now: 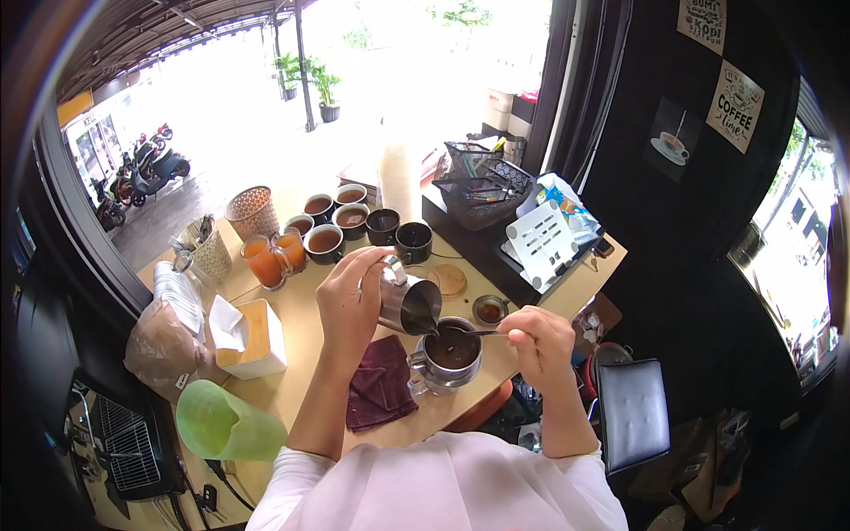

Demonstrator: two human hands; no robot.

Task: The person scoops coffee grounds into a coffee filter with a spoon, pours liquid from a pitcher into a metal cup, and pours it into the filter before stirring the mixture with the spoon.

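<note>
My left hand (352,299) is closed round the handle of a steel pitcher (409,303), which tilts to the right with its spout over a metal filter cup (452,350). Dark wet coffee fills the cup, which rests on a glass mug (418,384). A spoon (482,333) reaches into the coffee from the right, pinched in my right hand (537,339). Beside the filter cup lies a folded maroon cloth (381,386). Behind the pitcher stand several dark cups, some with brown drink (324,241) and two that look dark inside (413,236).
Two glass mugs of orange drink (264,262), a tissue box (258,341) and a green pitcher (227,423) stand on the left. A small metal dish (490,310) is near my right hand. Black baskets (485,190) and a white stand (546,245) are at the back right.
</note>
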